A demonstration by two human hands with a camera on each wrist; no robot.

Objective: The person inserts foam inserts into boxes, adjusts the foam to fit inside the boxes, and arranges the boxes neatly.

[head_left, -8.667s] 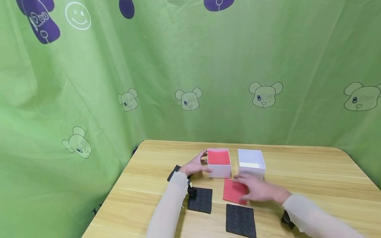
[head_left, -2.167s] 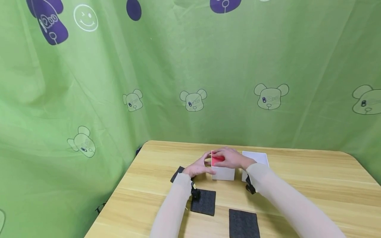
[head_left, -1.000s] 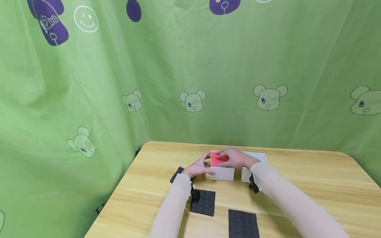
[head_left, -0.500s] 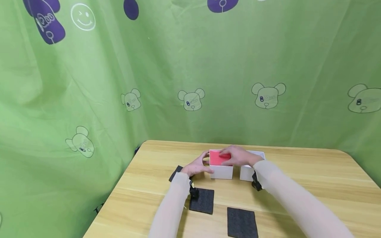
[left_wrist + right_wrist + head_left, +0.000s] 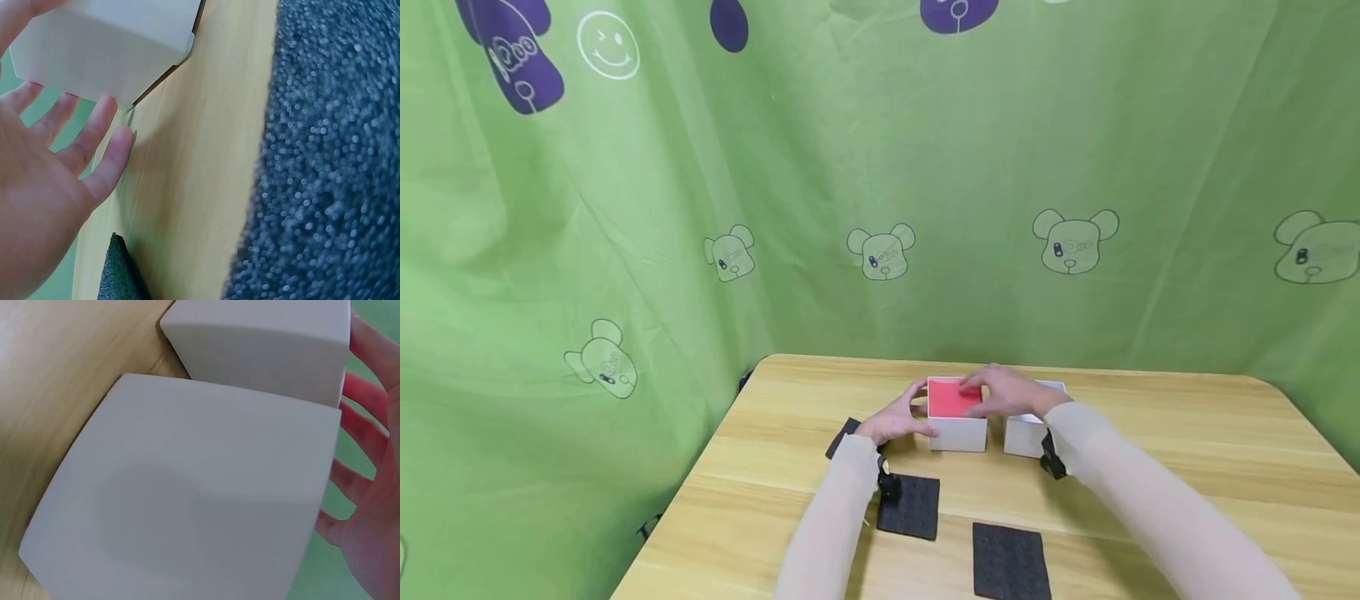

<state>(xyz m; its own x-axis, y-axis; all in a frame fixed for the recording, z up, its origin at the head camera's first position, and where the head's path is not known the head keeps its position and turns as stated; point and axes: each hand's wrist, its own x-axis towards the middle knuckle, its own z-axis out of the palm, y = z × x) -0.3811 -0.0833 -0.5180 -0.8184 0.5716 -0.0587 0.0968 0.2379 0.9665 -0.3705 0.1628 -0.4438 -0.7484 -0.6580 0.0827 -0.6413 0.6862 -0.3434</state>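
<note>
My left hand (image 5: 895, 419) holds the left side of a white square box (image 5: 958, 435), thumb at the front and fingers toward the back. In the left wrist view the fingertips (image 5: 106, 106) touch the box's wall. A red felt-like square (image 5: 949, 398) lies inside, near the rim. My right hand (image 5: 1011, 392) is over the box's right edge, its loosely bent fingers on or just above the red square; exact contact is unclear. Beneath my right wrist stands a second white box (image 5: 1024, 437), partly hidden by the hand and sleeve.
Black felt-like squares lie on the wooden table (image 5: 1187, 450): one (image 5: 912, 508) in front of my left hand, another (image 5: 1011, 562) nearer the front, and a third (image 5: 842, 436) partly under my left wrist. A green curtain (image 5: 970, 183) hangs behind.
The red square seen on the table 8.7 s ago is gone from there; my right hand moved from it to the left box. Lately it has slid rightward, uncovering more red. My left hand stays put.
</note>
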